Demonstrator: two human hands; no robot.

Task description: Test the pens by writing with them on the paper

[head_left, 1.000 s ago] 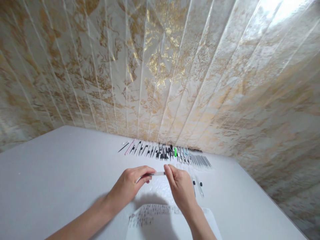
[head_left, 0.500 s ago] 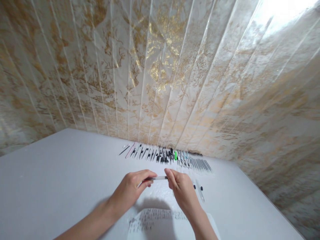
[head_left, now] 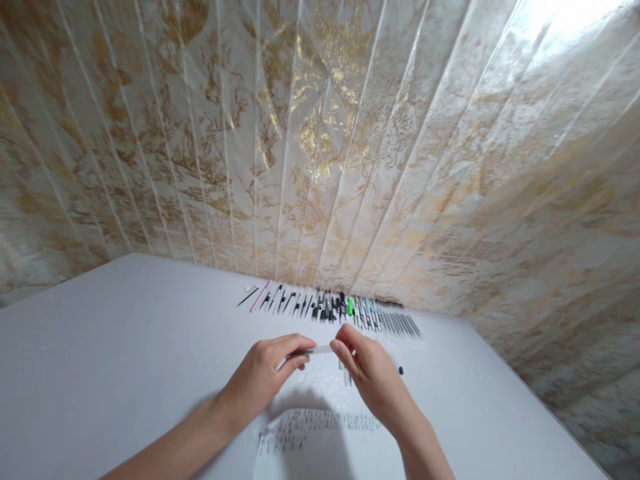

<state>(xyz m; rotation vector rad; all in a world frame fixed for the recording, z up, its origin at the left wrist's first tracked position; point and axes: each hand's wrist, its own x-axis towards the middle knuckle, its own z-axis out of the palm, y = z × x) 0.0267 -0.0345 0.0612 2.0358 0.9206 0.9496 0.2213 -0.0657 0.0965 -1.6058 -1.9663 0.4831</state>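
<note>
Pinched at either end by the left hand (head_left: 263, 377) and right hand (head_left: 373, 377), a clear pen (head_left: 316, 350) is held above written paper (head_left: 310, 433); a pen row (head_left: 333, 310) lies beyond, on the table (head_left: 125, 347).

Pen (head_left: 316, 350) pinched between left hand (head_left: 263, 377) and right hand (head_left: 373, 377): clear glossy plastic barrel, dark core inside. Table (head_left: 110, 347): matt, smooth, pale grey-white. Paper sheet (head_left: 310, 437) at 6 o'clock: matt white, handwritten. Row of pens (head_left: 333, 310) at 12 o'clock: mostly black and clear plastic, one green. Wall covering (head_left: 320, 133): glossy, creased film, gold-marbled.
</note>
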